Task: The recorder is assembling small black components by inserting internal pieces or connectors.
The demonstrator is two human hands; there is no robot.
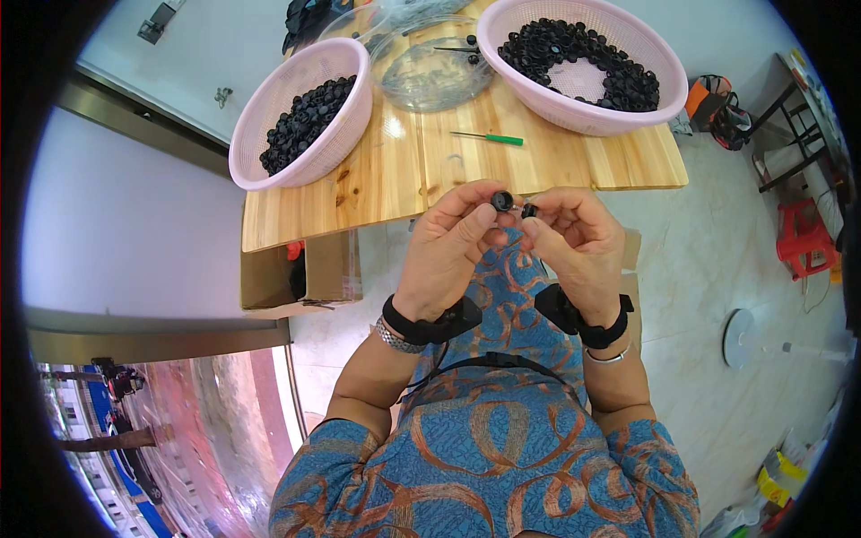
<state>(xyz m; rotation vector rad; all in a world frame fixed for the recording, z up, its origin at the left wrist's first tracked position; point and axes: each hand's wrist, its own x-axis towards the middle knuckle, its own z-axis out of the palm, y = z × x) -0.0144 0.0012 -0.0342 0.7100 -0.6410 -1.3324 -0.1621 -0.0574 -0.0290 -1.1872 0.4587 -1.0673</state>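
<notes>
Both hands meet just in front of the wooden table's near edge. My left hand [457, 229] pinches a small round black cap [502, 201] with a hollow face between thumb and fingers. A second small black part [529, 210] is held in the fingertips of my right hand [574, 229], close beside the first. Something thin and silvery shows between the two parts, too small to make out. Beyond the hands, a screwdriver [502, 139] with a green handle lies on the table [404, 170].
A pink basket [359, 99] of black caps stands at the table's left, another pink basket [664, 112] at its right. Between them sits a clear plastic tray [435, 76]. An open cardboard box [332, 269] is under the table; a red stool [803, 242] stands far right.
</notes>
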